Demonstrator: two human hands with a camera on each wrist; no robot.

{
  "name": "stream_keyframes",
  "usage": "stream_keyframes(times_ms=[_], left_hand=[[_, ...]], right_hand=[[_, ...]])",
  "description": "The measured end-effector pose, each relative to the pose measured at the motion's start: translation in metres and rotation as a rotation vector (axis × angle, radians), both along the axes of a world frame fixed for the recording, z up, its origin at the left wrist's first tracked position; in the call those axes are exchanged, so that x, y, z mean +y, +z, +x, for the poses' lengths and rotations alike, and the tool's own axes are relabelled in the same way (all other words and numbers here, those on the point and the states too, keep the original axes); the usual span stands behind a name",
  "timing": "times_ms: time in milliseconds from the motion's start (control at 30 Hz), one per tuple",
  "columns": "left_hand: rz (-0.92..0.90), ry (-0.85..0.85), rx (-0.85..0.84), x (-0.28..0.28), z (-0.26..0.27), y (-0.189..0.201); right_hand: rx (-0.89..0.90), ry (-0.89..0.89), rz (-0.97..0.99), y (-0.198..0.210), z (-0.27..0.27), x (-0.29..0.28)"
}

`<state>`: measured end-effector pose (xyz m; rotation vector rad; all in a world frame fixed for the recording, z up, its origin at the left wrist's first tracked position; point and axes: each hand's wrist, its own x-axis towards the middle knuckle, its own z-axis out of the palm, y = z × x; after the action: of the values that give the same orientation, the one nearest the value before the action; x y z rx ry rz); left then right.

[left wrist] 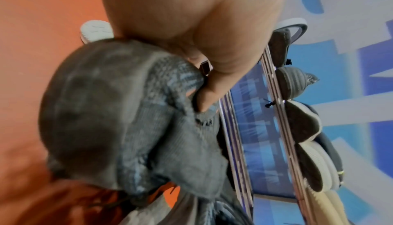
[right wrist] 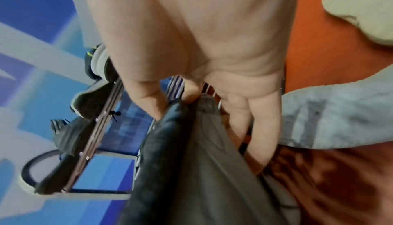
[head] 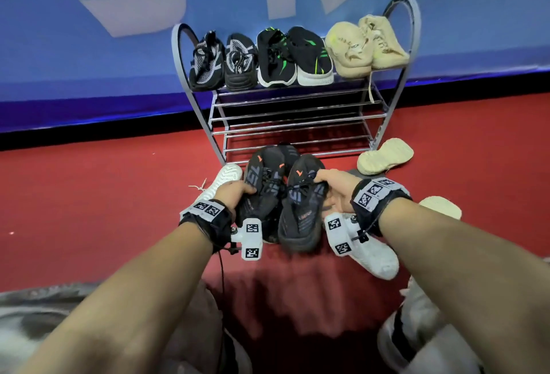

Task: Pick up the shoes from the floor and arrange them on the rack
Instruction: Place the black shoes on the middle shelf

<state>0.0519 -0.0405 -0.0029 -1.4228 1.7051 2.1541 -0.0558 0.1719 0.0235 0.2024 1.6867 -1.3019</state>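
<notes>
- While both hands work in front of the rack [head: 400, 88], each holds one shoe of a black pair with orange marks.
- Left hand [head: 230, 193] — fingers curled round the collar of the left black shoe [head: 262, 186]; the left wrist view shows a finger hooked into its knit opening.
- Right hand [head: 334, 186] — thumb and fingers pinch the collar of the right black shoe [head: 300, 204].
- Both shoes sit just in front of the rack's lowest tier, toes toward it; whether they are clear of the floor [head: 89, 195] I cannot tell.
- Done: the rack's top tier carries three pairs — grey-black [head: 223, 61], black-green [head: 293, 58], beige [head: 366, 44].
- Left: the lower tiers hold nothing visible; this pair looks bound for one.
- Loose near the rack's foot: a white shoe [head: 223, 178] to its left, a beige shoe [head: 385, 158] sole-up to its right, another white shoe [head: 376, 256] and a pale shoe [head: 442, 207] nearer the person.
</notes>
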Motion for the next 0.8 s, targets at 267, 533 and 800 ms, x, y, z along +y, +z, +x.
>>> stream_keyframes(times_ms=[267, 533, 800], left_hand=[[0.097, 0.061, 0.127, -0.037, -0.022, 0.01], [0.073, 0.054, 0.291, -0.072, -0.048, 0.017], [0.106, 0.186, 0.41, -0.107, -0.102, -0.01]], right_hand=[[0.124, -0.012, -0.256, 0.007, -0.031, -0.039], [0.185, -0.123, -0.336, -0.002, -0.076, -0.078], [0.252, -0.253, -0.392, -0.026, -0.124, -0.129]])
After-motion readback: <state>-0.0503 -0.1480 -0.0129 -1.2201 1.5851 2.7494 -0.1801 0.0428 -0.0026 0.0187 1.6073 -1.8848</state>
